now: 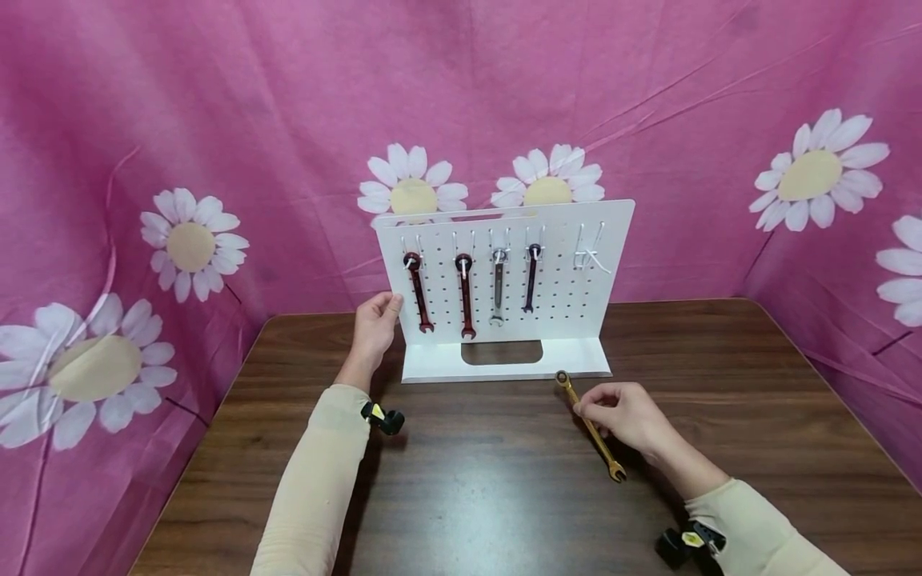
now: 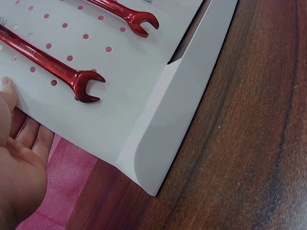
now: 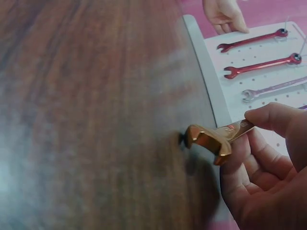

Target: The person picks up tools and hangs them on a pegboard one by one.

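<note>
My right hand (image 1: pixel 625 414) pinches a gold combination wrench (image 1: pixel 596 438) around its middle, over the table in front of the pegboard's right part. Its ring end points toward the board, and the open jaw (image 3: pixel 207 142) faces the right wrist camera. At the left edge of the white pegboard stand (image 1: pixel 576 308), my left hand (image 1: pixel 374 324) grips the panel, thumb in front and fingers behind. Two red wrenches (image 1: pixel 420 294), a silver wrench (image 1: pixel 499 290) and a dark purple wrench (image 1: pixel 531 280) hang from hooks by their ring ends. The rightmost hook (image 1: pixel 591 254) carries no wrench.
The stand's base (image 1: pixel 432 370) rests toward the back of the brown wooden table (image 1: pixel 461 480). Behind it and at both sides hangs a pink cloth (image 1: pixel 302 104) printed with white daisies. Small black cameras (image 1: pixel 385 419) are strapped at both wrists.
</note>
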`<state>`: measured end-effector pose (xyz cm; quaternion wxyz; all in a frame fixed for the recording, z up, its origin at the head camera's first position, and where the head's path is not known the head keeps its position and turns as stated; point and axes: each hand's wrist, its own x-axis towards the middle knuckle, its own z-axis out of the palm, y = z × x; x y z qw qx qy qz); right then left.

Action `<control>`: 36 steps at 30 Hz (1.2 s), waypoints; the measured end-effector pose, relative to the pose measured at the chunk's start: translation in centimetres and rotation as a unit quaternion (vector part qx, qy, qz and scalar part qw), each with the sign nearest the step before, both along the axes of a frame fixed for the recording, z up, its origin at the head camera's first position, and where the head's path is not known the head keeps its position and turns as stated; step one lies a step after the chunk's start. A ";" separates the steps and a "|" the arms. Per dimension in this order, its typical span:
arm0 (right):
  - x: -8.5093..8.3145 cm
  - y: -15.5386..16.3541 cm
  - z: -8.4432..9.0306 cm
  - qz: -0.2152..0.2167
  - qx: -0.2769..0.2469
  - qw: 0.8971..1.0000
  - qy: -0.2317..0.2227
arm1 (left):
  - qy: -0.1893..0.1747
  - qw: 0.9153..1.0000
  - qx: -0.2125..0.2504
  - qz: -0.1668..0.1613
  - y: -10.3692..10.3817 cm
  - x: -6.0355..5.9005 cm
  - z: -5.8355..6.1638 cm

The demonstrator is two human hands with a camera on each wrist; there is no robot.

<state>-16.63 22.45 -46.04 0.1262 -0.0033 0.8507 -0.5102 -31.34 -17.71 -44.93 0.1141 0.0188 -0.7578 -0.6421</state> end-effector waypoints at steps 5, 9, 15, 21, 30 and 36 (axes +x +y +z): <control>-0.1 0.3 0.4 0.004 -0.022 1.000 -0.009 | -0.009 1.000 0.000 -0.002 0.0 0.1 0.0; -0.3 0.7 0.9 0.004 -0.049 0.999 0.000 | -0.007 1.000 0.005 0.001 0.1 0.1 0.0; -0.6 1.1 2.1 -0.013 -0.069 0.997 0.035 | -0.006 1.000 0.005 0.002 0.1 0.0 -0.1; -0.6 1.2 3.4 -0.029 -0.085 0.995 0.047 | -0.009 1.000 -0.001 0.002 -0.1 0.0 0.0; -0.5 1.2 5.4 -0.065 -0.109 0.989 0.073 | -0.013 1.000 -0.001 0.003 -0.1 0.0 0.0; -0.5 1.0 6.5 -0.087 -0.107 0.985 0.106 | -0.009 1.000 0.001 0.006 0.1 0.0 0.1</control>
